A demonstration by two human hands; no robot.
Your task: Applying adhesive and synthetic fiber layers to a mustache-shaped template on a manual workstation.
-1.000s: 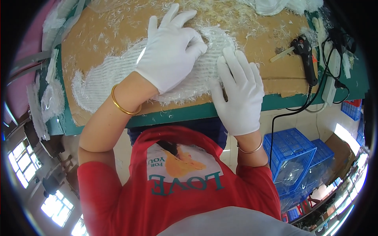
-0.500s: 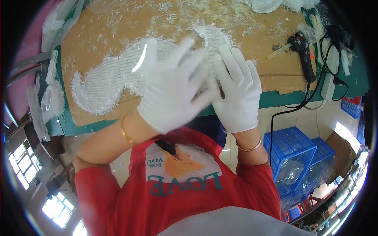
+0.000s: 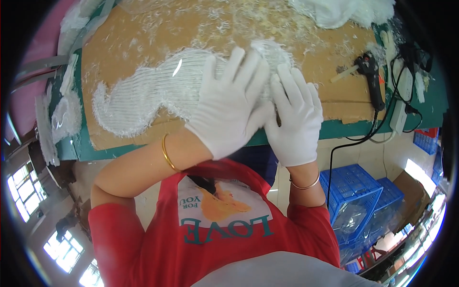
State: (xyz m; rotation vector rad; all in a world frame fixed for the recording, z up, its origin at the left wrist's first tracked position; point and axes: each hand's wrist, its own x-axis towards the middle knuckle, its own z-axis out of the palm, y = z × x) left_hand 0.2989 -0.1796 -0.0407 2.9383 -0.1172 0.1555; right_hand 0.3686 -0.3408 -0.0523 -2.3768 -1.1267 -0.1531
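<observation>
- Head view: the left hand (image 3: 227, 107), blurred mid-sweep a moment ago, has settled open, fingers spread, over the shaggy white ribbed moustache-shaped piece (image 3: 143, 98) on the cardboard (image 3: 342, 107).
- Beside it, the right hand (image 3: 297, 117) stays open at the piece's right end; neither visibly grips anything, both apparently flattening it.

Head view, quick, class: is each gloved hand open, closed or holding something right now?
Left hand: open, fingers spread over the white fringed piece; no grasp visible.
Right hand: open, fingers extended at the piece's right end.
</observation>
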